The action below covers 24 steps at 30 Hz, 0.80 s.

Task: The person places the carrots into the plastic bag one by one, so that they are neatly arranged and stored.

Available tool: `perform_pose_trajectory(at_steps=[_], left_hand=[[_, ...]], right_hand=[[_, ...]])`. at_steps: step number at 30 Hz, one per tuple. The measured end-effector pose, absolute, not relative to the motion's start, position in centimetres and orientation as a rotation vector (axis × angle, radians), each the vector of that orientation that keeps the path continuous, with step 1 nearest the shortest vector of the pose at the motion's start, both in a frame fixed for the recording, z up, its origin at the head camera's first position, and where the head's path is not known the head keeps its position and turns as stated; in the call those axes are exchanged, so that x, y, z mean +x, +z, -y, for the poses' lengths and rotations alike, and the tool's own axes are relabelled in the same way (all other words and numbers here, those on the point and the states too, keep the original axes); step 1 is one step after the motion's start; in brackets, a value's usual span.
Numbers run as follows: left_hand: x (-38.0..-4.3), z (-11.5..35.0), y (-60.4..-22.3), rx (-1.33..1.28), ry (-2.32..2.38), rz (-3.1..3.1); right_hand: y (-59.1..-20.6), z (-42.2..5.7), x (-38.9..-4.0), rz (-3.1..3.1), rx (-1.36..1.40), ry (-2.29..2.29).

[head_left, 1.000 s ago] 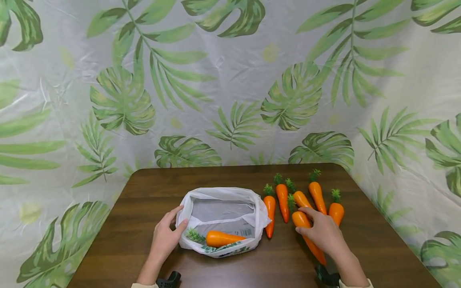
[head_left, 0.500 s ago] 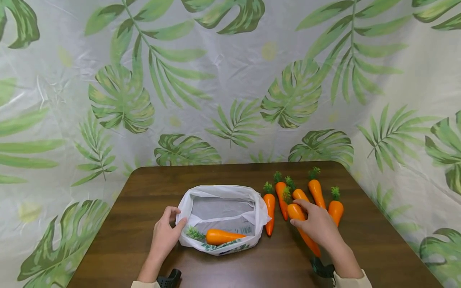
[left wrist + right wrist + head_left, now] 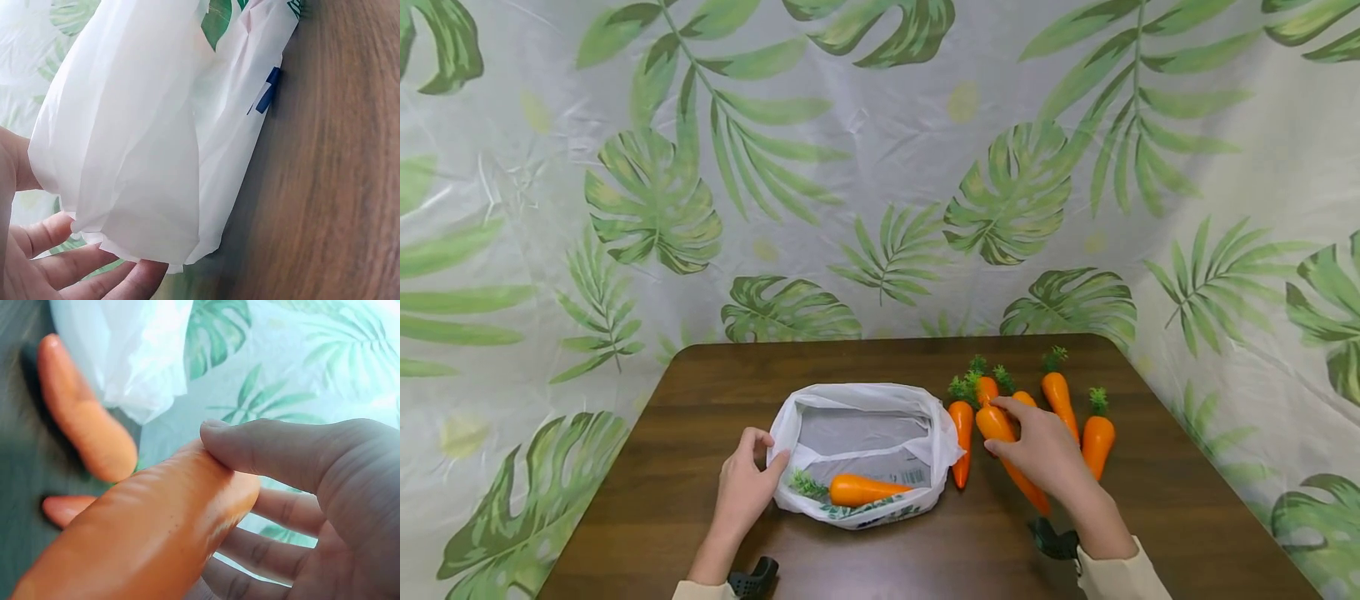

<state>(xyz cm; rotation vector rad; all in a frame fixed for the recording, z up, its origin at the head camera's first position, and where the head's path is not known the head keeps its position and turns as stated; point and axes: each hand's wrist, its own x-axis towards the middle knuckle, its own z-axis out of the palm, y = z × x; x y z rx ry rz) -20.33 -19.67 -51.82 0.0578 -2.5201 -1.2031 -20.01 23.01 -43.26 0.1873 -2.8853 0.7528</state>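
- Right hand: pinching the held carrot, thumb on the near side, fingers on the other; right wrist view shows the grip up close.
- Held carrot: right of the bag, slanted, green top toward the back, tip toward the person. Cannot tell if it touches the table.
- Left hand: thumb and fingers gripping the left rim of the white plastic bag.
- Bag: on the table, mouth up, rim spread wide, green leaf print on its front.
- Bagged carrot: inside the bag, lying sideways along the front wall, green top at the left.
- Side carrot: just beside the bag's right edge, tip toward the person.
- Back carrot: behind the held one, mostly covered.
- Hidden carrot: behind the right hand, only top part visible.
- Far carrot: back right, tip toward the hand.
- Rightmost carrot: right of the hand, lower end partly blocked.
- Behind the table: leaf-print sheet.
- Black wrist devices, light sleeves at both wrists.
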Motion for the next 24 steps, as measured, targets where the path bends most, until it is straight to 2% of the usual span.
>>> perform_pose_trajectory(at_steps=[24], left_hand=[[-20.3, 19.9, -51.9, 0.005, -1.144, 2.455]], right_hand=[[-41.3, -16.2, -21.9, 2.847, 0.417, 0.829]])
